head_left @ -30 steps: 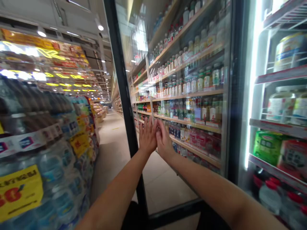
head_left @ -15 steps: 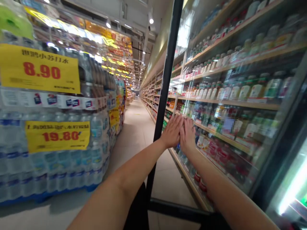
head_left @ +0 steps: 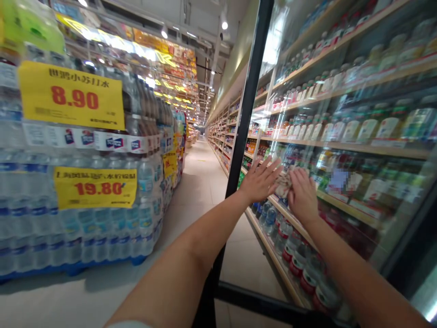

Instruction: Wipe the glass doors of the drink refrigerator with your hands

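a glass door (head_left: 248, 105) in a black frame stands ahead of both hands, its pane facing the fingers. the left hand (head_left: 256, 186) is stretched out, fingers straight and a little spread, grasping nothing; it is up against the pane or just short of it, i cannot tell which, near the upright of the frame. the right hand (head_left: 304, 197) is beside it, farther in over the pane, fingers close together and bent; whether they grip anything i cannot tell. a small, pale mottled patch (head_left: 283, 186) shows between the hands, next to the right fingertips, too blurred to name. shelves of bottles (head_left: 362, 130) show through the glass. well apart, on the left, are stacked water bottles (head_left: 145, 175) with yellow price signs (head_left: 95, 187).
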A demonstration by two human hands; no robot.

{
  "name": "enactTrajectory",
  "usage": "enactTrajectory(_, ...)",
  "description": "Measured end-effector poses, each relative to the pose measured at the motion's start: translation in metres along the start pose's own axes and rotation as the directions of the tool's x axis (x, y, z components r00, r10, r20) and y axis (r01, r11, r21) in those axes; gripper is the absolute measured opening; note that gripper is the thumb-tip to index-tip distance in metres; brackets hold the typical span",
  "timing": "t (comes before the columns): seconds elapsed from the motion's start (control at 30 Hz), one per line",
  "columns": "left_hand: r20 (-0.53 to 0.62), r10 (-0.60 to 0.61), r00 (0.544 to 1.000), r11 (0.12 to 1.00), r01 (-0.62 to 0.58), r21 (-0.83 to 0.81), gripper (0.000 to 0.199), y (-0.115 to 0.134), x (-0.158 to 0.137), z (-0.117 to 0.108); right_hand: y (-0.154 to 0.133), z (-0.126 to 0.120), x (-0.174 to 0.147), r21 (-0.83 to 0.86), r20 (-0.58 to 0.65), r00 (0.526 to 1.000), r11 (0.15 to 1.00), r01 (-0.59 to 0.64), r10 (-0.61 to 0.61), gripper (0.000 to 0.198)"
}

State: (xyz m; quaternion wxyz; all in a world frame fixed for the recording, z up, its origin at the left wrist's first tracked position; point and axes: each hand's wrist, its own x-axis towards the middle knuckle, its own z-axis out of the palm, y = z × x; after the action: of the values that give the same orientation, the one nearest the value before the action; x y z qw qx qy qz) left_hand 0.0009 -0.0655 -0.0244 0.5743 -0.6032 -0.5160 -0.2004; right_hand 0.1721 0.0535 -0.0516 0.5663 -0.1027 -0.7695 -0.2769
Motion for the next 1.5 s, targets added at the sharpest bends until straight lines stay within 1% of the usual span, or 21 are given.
enactTrajectory(0.07, 0.03, 0.019, 0.999, 0.998, -0.021, 0.063, 0.061, 0.002, -0.001, 0.004, 0.014, 0.0, 0.004, -0.013, -0.088, 0.993, 0.997, -0.079, 0.078, 0.067)
enactTrajectory(0.13, 0.039, 0.012, 0.999, 0.995, -0.016, 0.1, 0.061, 0.004, -0.001, 0.007, 0.018, 0.001, 0.006, 0.003, -0.122, 0.988, 0.995, -0.096, 0.095, 0.067)
enactTrajectory(0.2, 0.036, 0.009, 0.999, 0.993, -0.013, 0.113, 0.06, 0.005, 0.0, 0.009, 0.013, 0.005, 0.005, 0.036, -0.112, 0.992, 0.998, -0.05, 0.054, 0.069)
enactTrajectory(0.3, 0.039, 0.013, 0.999, 0.994, -0.017, 0.11, 0.062, 0.005, 0.0, 0.011, -0.007, 0.012, -0.002, 0.089, -0.071, 0.997, 0.995, 0.043, -0.037, 0.074)
enactTrajectory(0.43, 0.039, 0.014, 0.999, 0.994, -0.018, 0.106, 0.062, 0.003, 0.0, 0.015, -0.026, 0.019, -0.014, 0.084, -0.028, 0.997, 0.994, 0.076, -0.074, 0.082)
enactTrajectory(0.5, 0.04, 0.011, 0.999, 0.994, -0.015, 0.106, 0.062, 0.003, 0.0, 0.017, -0.024, 0.02, -0.016, 0.086, -0.016, 0.995, 0.991, 0.099, -0.098, 0.078)
enactTrajectory(0.63, 0.043, 0.01, 0.999, 0.995, -0.014, 0.1, 0.062, 0.002, 0.0, 0.021, -0.003, 0.019, -0.005, 0.176, -0.031, 0.98, 0.964, 0.198, -0.196, 0.07)
enactTrajectory(0.7, 0.05, 0.006, 0.999, 0.995, -0.011, 0.095, 0.063, 0.001, 0.0, 0.021, 0.005, 0.018, 0.005, 0.179, -0.071, 0.986, 0.971, 0.161, -0.15, 0.069)
enactTrajectory(0.8, 0.062, -0.001, 0.998, 0.996, -0.005, 0.089, 0.065, 0.001, 0.0, 0.02, 0.008, 0.018, 0.014, 0.118, -0.147, 0.989, 0.993, 0.029, -0.012, 0.067)
enactTrajectory(0.87, 0.067, 0.001, 0.998, 0.996, -0.006, 0.085, 0.065, 0.002, 0.0, 0.019, 0.007, 0.019, 0.014, 0.094, -0.123, 0.992, 0.994, 0.052, -0.04, 0.067)
enactTrajectory(0.97, 0.078, -0.002, 0.997, 0.997, -0.004, 0.078, 0.064, 0.003, 0.001, 0.017, 0.009, 0.018, 0.009, 0.124, -0.005, 0.985, 0.977, 0.174, -0.175, 0.066)
enactTrajectory(1.0, 0.083, -0.005, 0.997, 0.997, -0.002, 0.076, 0.064, 0.003, 0.001, 0.016, 0.011, 0.017, 0.008, 0.125, 0.006, 0.985, 0.978, 0.168, -0.17, 0.067)
enactTrajectory(1.07, 0.089, -0.011, 0.996, 0.997, 0.005, 0.071, 0.065, 0.004, 0.001, 0.015, 0.015, 0.015, 0.007, 0.083, -0.064, 0.997, 0.995, 0.056, -0.051, 0.069)
enactTrajectory(1.13, 0.095, -0.013, 0.995, 0.997, 0.006, 0.07, 0.066, 0.004, 0.001, 0.015, 0.015, 0.014, 0.008, 0.03, -0.159, 0.983, 0.996, -0.083, 0.087, 0.072)
enactTrajectory(1.17, 0.098, -0.013, 0.995, 0.997, 0.006, 0.071, 0.067, 0.004, 0.001, 0.014, 0.013, 0.014, 0.008, 0.015, -0.168, 0.98, 0.995, -0.102, 0.104, 0.073)
enactTrajectory(1.27, 0.105, -0.019, 0.994, 0.997, 0.011, 0.078, 0.066, 0.005, 0.001, 0.013, 0.007, 0.012, 0.007, 0.031, -0.028, 0.999, 0.999, 0.027, -0.026, 0.075)
enactTrajectory(1.3, 0.104, -0.021, 0.994, 0.997, 0.013, 0.08, 0.066, 0.005, 0.001, 0.013, 0.007, 0.012, 0.007, 0.045, 0.009, 0.998, 0.998, 0.054, -0.054, 0.075)
enactTrajectory(1.33, 0.101, -0.021, 0.995, 0.997, 0.013, 0.082, 0.065, 0.005, 0.001, 0.013, 0.009, 0.012, 0.008, 0.051, 0.01, 0.999, 0.998, 0.042, -0.043, 0.075)
enactTrajectory(1.4, 0.09, -0.016, 0.996, 0.997, 0.009, 0.081, 0.065, 0.005, 0.001, 0.013, 0.017, 0.011, 0.009, 0.04, -0.09, 0.992, 0.996, -0.085, 0.088, 0.073)
enactTrajectory(1.43, 0.084, -0.014, 0.996, 0.997, 0.007, 0.08, 0.064, 0.005, 0.001, 0.014, 0.021, 0.01, 0.011, 0.036, -0.158, 0.974, 0.987, -0.16, 0.163, 0.073)
enactTrajectory(1.5, 0.081, -0.012, 0.997, 0.997, 0.006, 0.076, 0.064, 0.005, 0.001, 0.014, 0.026, 0.009, 0.013, 0.035, -0.237, 0.943, 0.972, -0.231, 0.232, 0.072)
